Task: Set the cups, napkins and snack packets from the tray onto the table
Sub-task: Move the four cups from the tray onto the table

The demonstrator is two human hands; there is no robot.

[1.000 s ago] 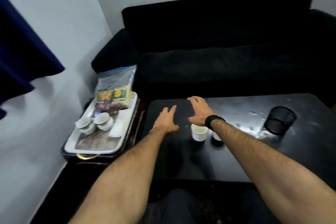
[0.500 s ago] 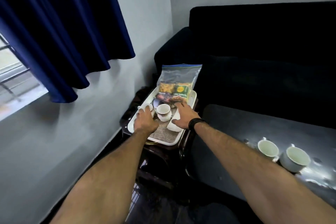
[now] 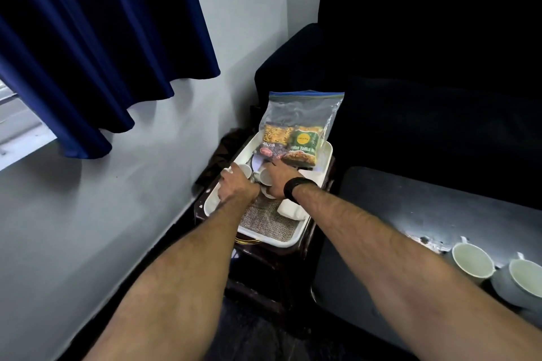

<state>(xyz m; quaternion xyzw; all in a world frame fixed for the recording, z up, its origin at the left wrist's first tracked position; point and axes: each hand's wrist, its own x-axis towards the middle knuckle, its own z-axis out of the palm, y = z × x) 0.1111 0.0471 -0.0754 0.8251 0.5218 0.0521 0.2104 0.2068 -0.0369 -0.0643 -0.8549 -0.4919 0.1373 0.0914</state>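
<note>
A white tray (image 3: 282, 241) sits on a dark stool beside the sofa. On it my left hand (image 3: 238, 188) closes around a white cup (image 3: 245, 170), and my right hand (image 3: 278, 182), with a black wristband, grips a second white cup (image 3: 265, 177) next to it. A clear zip bag holding two snack packets (image 3: 293, 142) leans at the tray's far end. Folded white napkins (image 3: 291, 210) lie under my right wrist. Two white cups (image 3: 470, 259) (image 3: 525, 275) stand on the dark table (image 3: 410, 214) at the right.
A black sofa (image 3: 425, 67) runs behind the tray and table. Blue curtains (image 3: 88, 38) hang over a window at the left, above a grey wall. A woven mat (image 3: 264, 221) lines the tray's bottom. A narrow gap separates the stool from the table.
My view has swung left from the table to the tray. Both hands left the table, reached onto the tray, and have closed on the two cups there.
</note>
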